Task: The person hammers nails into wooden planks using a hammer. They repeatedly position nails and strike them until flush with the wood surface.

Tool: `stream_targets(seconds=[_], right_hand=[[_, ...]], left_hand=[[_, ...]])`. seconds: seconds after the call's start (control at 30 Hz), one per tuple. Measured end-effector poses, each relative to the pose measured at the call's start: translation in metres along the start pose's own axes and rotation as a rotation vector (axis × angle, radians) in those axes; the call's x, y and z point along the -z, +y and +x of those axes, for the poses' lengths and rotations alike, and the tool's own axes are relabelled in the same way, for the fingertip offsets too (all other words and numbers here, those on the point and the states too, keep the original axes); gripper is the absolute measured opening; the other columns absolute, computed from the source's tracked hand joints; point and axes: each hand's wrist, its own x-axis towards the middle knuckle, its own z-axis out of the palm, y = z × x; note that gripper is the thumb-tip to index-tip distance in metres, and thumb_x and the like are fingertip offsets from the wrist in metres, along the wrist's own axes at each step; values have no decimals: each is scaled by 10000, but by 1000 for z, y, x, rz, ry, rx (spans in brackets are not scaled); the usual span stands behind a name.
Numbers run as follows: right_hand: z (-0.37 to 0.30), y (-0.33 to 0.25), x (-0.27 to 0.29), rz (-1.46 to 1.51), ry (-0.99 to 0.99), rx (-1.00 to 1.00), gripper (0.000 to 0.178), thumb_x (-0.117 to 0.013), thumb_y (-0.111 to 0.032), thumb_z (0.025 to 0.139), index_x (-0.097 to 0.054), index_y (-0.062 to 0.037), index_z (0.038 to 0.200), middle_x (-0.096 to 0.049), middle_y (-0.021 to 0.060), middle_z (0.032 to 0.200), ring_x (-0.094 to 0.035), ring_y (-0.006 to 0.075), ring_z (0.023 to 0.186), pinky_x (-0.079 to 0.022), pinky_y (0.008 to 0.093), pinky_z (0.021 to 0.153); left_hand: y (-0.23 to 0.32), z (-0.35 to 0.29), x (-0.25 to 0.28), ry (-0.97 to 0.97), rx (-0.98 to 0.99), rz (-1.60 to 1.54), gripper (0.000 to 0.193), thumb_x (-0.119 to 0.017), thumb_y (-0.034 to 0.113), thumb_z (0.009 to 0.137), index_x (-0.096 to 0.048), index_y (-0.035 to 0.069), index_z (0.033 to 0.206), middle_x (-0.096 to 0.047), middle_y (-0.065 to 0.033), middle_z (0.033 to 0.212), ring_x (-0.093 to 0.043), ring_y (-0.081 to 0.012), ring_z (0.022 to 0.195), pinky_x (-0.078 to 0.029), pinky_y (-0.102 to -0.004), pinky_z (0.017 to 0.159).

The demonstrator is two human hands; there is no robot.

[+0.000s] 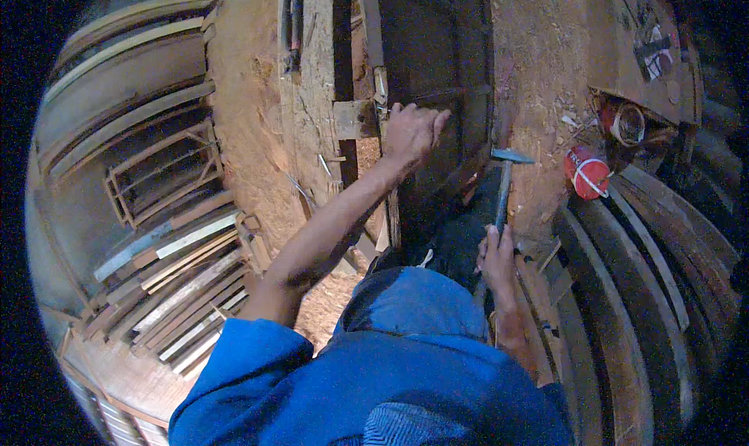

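The left hand point(411, 131) reaches forward on an outstretched arm and presses its curled fingers against a dark wooden frame point(437, 71) that stands upright ahead of the person; whether that grip is wrapped around an edge or only pushing on the face cannot be told. The right hand point(497, 256) sits lower, just right of the frame's foot, closed tight around the handle of a hammer point(505, 182), whose metal head points up and hangs just beside the frame's right edge, not touching it.

Sawdust floor point(538, 79) spreads right of the frame, reddish-brown and littered with chips and scraps. On it, right of the hammer head, lies a red can point(587, 173) on its side, and further right a second round container point(626, 122) with an open mouth. Left of the frame stands a rough, pale plank wall point(312, 79) with a small wooden block point(355, 119) fixed against it. Far left of the frame, stacks of wooden slats point(179, 282) and an open slatted frame point(160, 173) lean together. Curved boards point(624, 290) lie right of the right hand. The room is dim and crowded with timber.
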Motion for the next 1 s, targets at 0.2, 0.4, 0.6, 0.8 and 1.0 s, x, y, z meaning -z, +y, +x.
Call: stream_targets(seconds=[0.2,0.4,0.6,0.8,1.0], right_hand=[[7,9,5,-75,-30,72,277,-395,-348,1022,-461,-86,1081,-412,-20,603,-399,77,410,-389,254,352],[18,18,9,-69,-52,78,258,-415,-358,1014,-461,-104,1012,-406,-26,580,-397,74,409,-382,251,350],[14,4,12,-77,-89,82,315,-479,-399,986,-444,-88,1016,-444,-14,597,-432,99,402,-408,275,330],[22,1,17,-131,-63,93,251,-430,-344,1010,-457,-95,1013,-416,-17,593,-402,86,411,-362,257,349],[19,-4,22,-212,-56,96,287,-417,-375,1010,-449,-91,1038,-408,-10,599,-407,95,417,-370,265,354]], left_hand=[[-16,-13,-1,-134,-164,115,402,-529,315,921,-669,110,606,-656,-70,632,-598,-239,654,-417,-393,750],[-32,95,80,-380,-157,296,319,-547,376,869,-690,135,717,-673,-139,724,-662,-344,700,-520,-478,605],[-50,109,143,-262,157,205,498,-633,530,819,-609,85,1041,-675,-173,864,-661,-375,818,-535,-486,683],[-43,49,103,-426,225,213,359,-685,388,808,-617,54,922,-670,-182,901,-672,-350,828,-544,-461,673],[-58,51,94,-413,130,231,111,-640,126,765,-639,24,811,-674,-193,796,-680,-358,774,-550,-458,627]])
